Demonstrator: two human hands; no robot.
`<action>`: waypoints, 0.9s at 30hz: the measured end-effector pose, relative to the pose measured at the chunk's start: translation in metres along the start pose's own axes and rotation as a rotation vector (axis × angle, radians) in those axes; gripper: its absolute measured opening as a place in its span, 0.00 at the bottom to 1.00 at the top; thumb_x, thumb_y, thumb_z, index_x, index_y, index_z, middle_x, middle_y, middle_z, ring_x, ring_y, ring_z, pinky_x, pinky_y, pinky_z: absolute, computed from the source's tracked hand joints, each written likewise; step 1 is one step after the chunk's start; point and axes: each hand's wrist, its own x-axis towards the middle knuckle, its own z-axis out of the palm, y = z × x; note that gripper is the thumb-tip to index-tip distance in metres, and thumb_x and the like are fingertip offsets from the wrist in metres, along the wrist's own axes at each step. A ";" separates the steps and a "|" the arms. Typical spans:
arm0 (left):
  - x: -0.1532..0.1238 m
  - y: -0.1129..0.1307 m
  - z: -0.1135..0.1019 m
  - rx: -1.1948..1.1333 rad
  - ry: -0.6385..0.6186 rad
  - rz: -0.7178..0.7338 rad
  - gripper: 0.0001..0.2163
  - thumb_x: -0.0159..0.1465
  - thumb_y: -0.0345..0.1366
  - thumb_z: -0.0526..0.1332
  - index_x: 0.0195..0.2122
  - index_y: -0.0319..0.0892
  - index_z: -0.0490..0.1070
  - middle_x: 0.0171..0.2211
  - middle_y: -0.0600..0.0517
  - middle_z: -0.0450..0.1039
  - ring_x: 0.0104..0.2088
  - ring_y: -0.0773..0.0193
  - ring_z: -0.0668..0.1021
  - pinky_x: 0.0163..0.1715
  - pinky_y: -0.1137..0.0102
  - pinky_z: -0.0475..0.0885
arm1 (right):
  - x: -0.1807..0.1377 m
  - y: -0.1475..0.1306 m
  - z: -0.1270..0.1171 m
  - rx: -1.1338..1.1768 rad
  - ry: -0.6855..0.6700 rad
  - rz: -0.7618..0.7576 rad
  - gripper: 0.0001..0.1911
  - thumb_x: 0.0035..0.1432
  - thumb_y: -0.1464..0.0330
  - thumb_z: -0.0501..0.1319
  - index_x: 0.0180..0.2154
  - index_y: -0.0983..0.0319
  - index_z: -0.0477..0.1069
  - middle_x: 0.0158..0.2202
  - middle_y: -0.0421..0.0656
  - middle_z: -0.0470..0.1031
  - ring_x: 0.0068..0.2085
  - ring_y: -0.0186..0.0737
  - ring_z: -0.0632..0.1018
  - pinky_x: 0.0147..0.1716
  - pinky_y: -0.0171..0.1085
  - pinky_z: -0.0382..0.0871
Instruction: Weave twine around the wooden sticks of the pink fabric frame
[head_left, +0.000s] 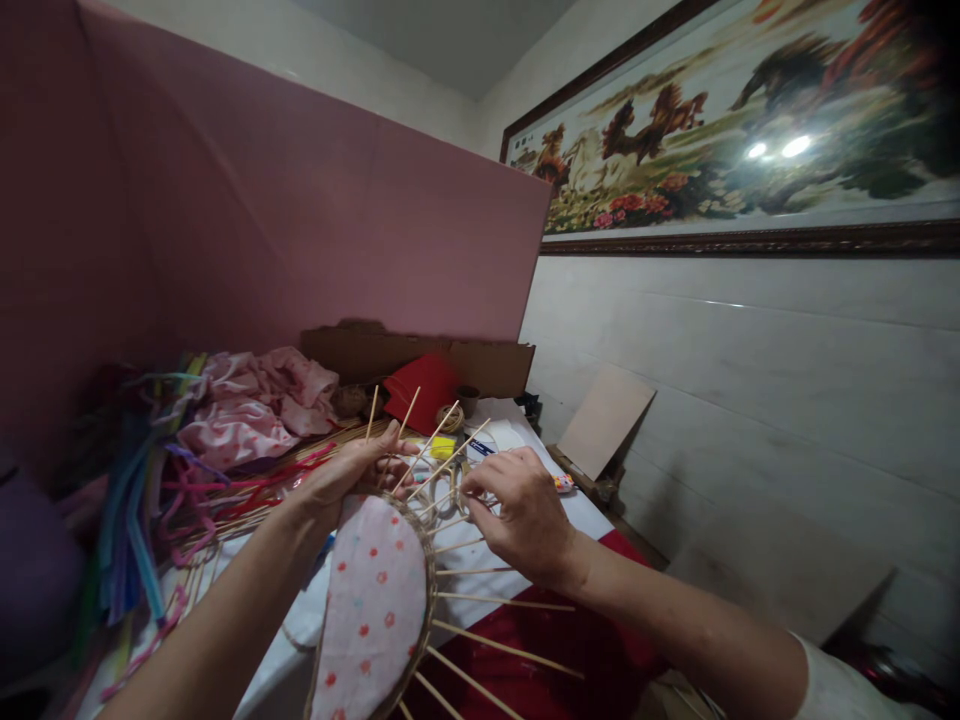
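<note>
A half-round panel [379, 600], covered in white fabric with small red and pink prints, is tilted in front of me. Twine wraps its curved rim, and thin wooden sticks [510, 602] fan out from it. My left hand [367, 468] is at the panel's upper end, its fingers curled among the sticks and its thumb raised; it steadies the panel there. Over the sticks on the right, my right hand [521, 515] has thumb and forefinger pinched close to a stick. What lies between those fingertips is too small to make out. Scissors [459, 480] lie behind, partly covered.
Colourful fuzzy stems [131, 510] and crumpled pink fabric [255, 400] lie at the left. Red sheets [424, 385], a twine roll [450, 418] and a yellow item [442, 447] are at the back. A board [607, 420] leans on the tiled wall to the right.
</note>
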 end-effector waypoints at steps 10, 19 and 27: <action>-0.001 0.001 0.004 -0.034 -0.011 -0.012 0.13 0.55 0.42 0.64 0.32 0.36 0.75 0.21 0.47 0.74 0.22 0.65 0.76 0.23 0.74 0.71 | 0.001 -0.001 0.001 -0.033 0.015 -0.026 0.08 0.51 0.73 0.61 0.33 0.57 0.74 0.30 0.40 0.71 0.35 0.40 0.69 0.38 0.40 0.56; 0.002 -0.001 -0.002 0.000 -0.018 0.008 0.13 0.55 0.44 0.64 0.33 0.37 0.75 0.22 0.48 0.74 0.23 0.66 0.76 0.24 0.75 0.71 | 0.001 -0.002 -0.001 -0.016 0.030 -0.020 0.06 0.51 0.74 0.60 0.31 0.59 0.74 0.29 0.41 0.71 0.35 0.40 0.69 0.39 0.40 0.56; 0.001 -0.001 0.000 0.006 -0.030 0.017 0.14 0.55 0.45 0.64 0.33 0.37 0.75 0.21 0.48 0.74 0.22 0.66 0.76 0.23 0.75 0.70 | -0.001 -0.002 0.000 -0.014 0.010 -0.018 0.07 0.50 0.74 0.60 0.31 0.59 0.75 0.29 0.41 0.71 0.34 0.40 0.69 0.39 0.40 0.57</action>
